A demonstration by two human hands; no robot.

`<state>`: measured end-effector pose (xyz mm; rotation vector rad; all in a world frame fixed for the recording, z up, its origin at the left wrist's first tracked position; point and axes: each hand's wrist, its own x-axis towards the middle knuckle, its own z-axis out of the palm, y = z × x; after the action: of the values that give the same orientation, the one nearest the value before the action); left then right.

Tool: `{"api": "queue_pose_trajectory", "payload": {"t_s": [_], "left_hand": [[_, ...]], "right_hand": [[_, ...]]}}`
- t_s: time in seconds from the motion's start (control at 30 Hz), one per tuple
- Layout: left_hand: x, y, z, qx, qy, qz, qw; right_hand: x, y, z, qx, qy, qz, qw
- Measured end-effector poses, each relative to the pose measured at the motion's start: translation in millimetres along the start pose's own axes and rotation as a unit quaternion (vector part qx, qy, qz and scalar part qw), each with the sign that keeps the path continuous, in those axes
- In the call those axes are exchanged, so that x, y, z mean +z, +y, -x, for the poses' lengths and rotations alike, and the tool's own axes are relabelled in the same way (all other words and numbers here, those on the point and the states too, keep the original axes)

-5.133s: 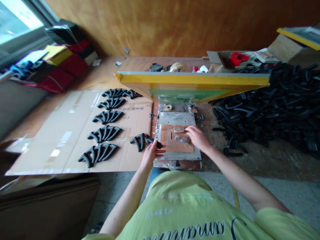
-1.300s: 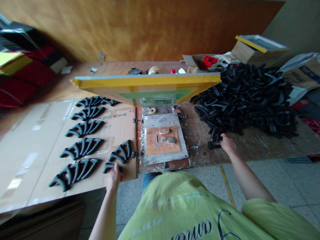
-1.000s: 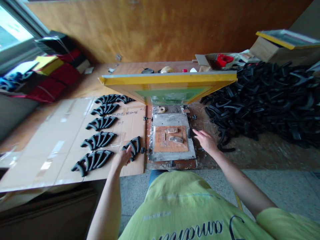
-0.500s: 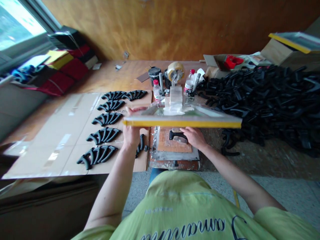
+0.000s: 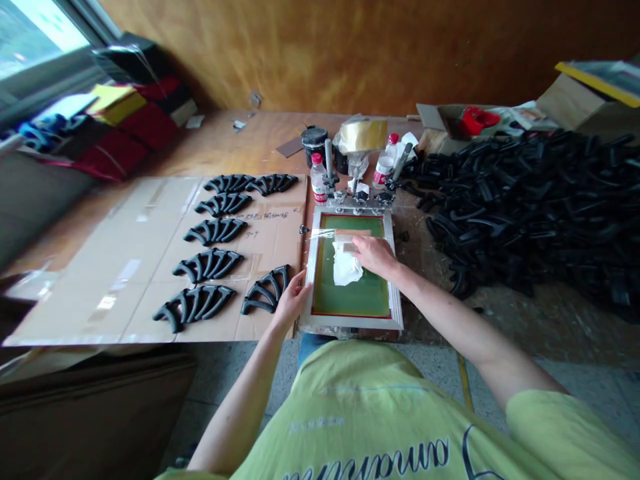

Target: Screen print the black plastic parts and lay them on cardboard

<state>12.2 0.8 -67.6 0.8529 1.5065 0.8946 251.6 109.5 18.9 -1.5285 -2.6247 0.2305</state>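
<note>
A screen printing frame (image 5: 395,293) with a pale metal rim and green mesh lies flat in front of me. My left hand (image 5: 294,297) grips its left edge near the front. My right hand (image 5: 376,256) is closed around a squeegee (image 5: 345,237) that lies across the upper part of the mesh. White ink (image 5: 347,267) spreads on the mesh just below the squeegee. Hinge clamps (image 5: 361,199) stand at the frame's far end. Whatever lies under the mesh is hidden.
Fanned rows of black handles (image 5: 207,264) lie on a cardboard sheet (image 5: 150,267) to the left. A large heap of black handles (image 5: 525,213) fills the right side. Behind the frame stand a red-capped bottle (image 5: 318,177), a dark tub (image 5: 314,143) and a tape roll (image 5: 364,135).
The frame has swung down from its raised position to lie flat, covering the black handle on the base. My right hand has left that handle and taken hold of the squeegee.
</note>
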Motion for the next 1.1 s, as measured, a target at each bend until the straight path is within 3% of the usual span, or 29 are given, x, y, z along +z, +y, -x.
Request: {"api": "queue_pose_trajectory", "payload": {"t_s": [0.13,0.27,0.37,0.47,0.6,0.67,0.87,1.0,1.1], "left_hand": [[-1.3,0,2,-0.013,0.001,0.014,1.000],[-0.4,-4,0,-0.001,0.001,0.030,1.000],[-0.8,-7,-1,0.010,0.002,0.039,0.999],[-1.5,-9,-1,0.010,0.013,0.029,0.999],[-0.1,-6,2,0.003,0.025,0.032,0.999],[0.8,1,6,-0.004,0.020,0.041,0.999],[-4.9,50,25,0.026,0.009,0.061,0.998],[-5.1,101,31,0.065,0.011,0.114,0.991],[3.9,148,24,0.156,0.034,0.153,0.975]], "right_hand": [[13,0,38,-0.123,-0.050,0.026,0.991],[5,9,50,-0.215,-0.079,-0.002,0.974],[2,10,41,-0.172,-0.043,-0.015,0.984],[13,5,43,-0.138,0.005,-0.014,0.990],[24,2,56,-0.179,-0.018,-0.033,0.983],[18,2,50,-0.149,-0.007,-0.047,0.988],[-28,15,-13,-0.004,0.116,-0.076,0.990],[-53,75,-20,0.065,0.261,-0.098,0.958],[-41,122,-2,0.154,0.315,-0.133,0.927]]}}
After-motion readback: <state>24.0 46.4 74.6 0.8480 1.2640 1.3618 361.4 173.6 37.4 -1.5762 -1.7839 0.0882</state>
